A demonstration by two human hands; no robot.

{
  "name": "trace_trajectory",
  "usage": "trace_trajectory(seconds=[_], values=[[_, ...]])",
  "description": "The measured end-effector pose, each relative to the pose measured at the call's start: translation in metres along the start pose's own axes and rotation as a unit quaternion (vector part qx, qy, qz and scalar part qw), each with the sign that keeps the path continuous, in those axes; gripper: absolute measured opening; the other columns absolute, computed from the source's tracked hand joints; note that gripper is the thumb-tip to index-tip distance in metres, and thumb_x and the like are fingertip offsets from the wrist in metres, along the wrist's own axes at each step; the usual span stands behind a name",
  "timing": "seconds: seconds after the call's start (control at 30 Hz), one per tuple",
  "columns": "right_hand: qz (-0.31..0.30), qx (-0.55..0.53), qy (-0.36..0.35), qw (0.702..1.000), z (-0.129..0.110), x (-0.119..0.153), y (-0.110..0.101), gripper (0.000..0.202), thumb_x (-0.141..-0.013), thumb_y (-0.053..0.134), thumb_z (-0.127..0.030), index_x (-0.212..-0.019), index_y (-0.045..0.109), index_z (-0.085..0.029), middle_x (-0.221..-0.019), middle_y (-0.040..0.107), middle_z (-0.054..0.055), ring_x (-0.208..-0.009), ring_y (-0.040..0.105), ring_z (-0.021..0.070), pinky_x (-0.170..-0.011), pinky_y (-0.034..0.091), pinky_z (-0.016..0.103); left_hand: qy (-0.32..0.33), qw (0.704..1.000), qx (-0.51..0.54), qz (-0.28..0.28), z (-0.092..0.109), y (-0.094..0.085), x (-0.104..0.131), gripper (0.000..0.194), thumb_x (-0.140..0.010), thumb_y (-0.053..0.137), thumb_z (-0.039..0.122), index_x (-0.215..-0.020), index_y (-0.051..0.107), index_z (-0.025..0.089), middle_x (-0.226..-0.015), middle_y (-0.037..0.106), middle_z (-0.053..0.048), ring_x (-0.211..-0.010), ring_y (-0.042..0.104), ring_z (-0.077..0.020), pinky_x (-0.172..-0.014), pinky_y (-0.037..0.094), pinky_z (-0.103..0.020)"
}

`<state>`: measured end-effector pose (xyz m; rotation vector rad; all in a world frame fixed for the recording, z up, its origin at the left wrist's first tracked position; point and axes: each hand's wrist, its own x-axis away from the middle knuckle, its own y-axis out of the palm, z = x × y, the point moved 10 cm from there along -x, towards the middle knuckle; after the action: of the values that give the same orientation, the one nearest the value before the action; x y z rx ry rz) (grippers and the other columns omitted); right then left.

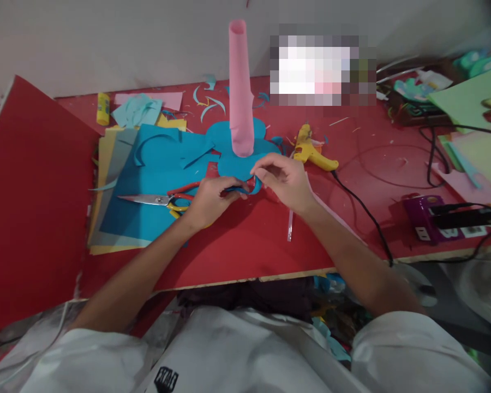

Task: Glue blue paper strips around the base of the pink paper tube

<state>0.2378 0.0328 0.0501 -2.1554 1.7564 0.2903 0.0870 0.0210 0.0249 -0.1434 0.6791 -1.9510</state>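
Observation:
My left hand is closed on a narrow strip of blue paper that curls between my two hands. The thumb and fingers of my right hand pinch near the strip's upper right end. Just beyond them lies a rounded blue paper shape, with a pink paper tube standing upright on it. Scissors with red and yellow handles rest on blue sheets, left of my left hand. Beyond my right hand is a yellow glue gun with a black cord.
A glue stick stands at the back left, near paper scraps. On the left rises a red board. A purple box with cables sits at right, by coloured sheets. A clear stick lies near the table's front edge.

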Motion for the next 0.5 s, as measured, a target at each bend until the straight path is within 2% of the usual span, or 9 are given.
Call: trace_trajectory(seconds=[0.1,0.23,0.3,0.4,0.5], values=[[0.021,0.013,0.001,1.000,0.004,0.001,-0.002,0.042,-0.099,0.071,-0.061,-0.084,0.069,-0.023,-0.076,0.065,-0.001,-0.065,0.059,0.0118,-0.062,0.048,0.029,-0.022,0.998,0.053,-0.007,-0.002,0.003,0.002,0.018,-0.096,0.067,0.021,-0.113,0.071,0.021,-0.108,0.081,-0.004,-0.093,0.080,-0.0183,-0.082,0.062,-0.026],[0.071,-0.001,0.014,0.997,0.013,0.003,-0.013,0.042,-0.102,0.065,-0.064,-0.088,0.061,-0.025,-0.067,0.056,-0.005,-0.056,0.053,0.0112,-0.056,0.045,0.029,-0.010,0.992,0.125,0.020,-0.001,-0.004,0.003,0.025,-0.099,0.073,0.039,-0.115,0.062,0.023,-0.109,0.076,-0.005,-0.078,0.077,-0.0139,-0.061,0.057,-0.021],[0.087,0.004,0.016,0.996,0.016,0.003,-0.017,0.043,-0.103,0.061,-0.067,-0.091,0.057,-0.027,-0.065,0.052,-0.005,-0.054,0.052,0.0120,-0.055,0.045,0.029,-0.003,0.989,0.140,0.046,-0.003,-0.011,0.002,0.029,-0.101,0.072,0.048,-0.111,0.060,0.024,-0.098,0.074,-0.002,-0.065,0.071,-0.0115,-0.053,0.053,-0.022],[0.069,0.023,0.031,0.997,0.020,0.003,-0.015,0.046,-0.102,0.057,-0.073,-0.094,0.055,-0.028,-0.073,0.054,-0.003,-0.059,0.054,0.0139,-0.057,0.048,0.031,0.001,0.989,0.137,0.060,-0.009,-0.016,0.000,0.032,-0.103,0.067,0.056,-0.108,0.059,0.025,-0.078,0.070,0.003,-0.054,0.062,-0.0117,-0.053,0.051,-0.025],[0.019,0.024,0.043,0.999,0.019,0.004,-0.003,0.048,-0.101,0.055,-0.076,-0.104,0.058,-0.029,-0.089,0.061,0.000,-0.073,0.061,0.0159,-0.064,0.053,0.031,0.004,0.993,0.054,0.103,-0.010,-0.025,0.000,0.037,-0.102,0.064,0.062,-0.105,0.062,0.026,-0.083,0.072,0.000,-0.063,0.062,-0.0135,-0.061,0.050,-0.029]])
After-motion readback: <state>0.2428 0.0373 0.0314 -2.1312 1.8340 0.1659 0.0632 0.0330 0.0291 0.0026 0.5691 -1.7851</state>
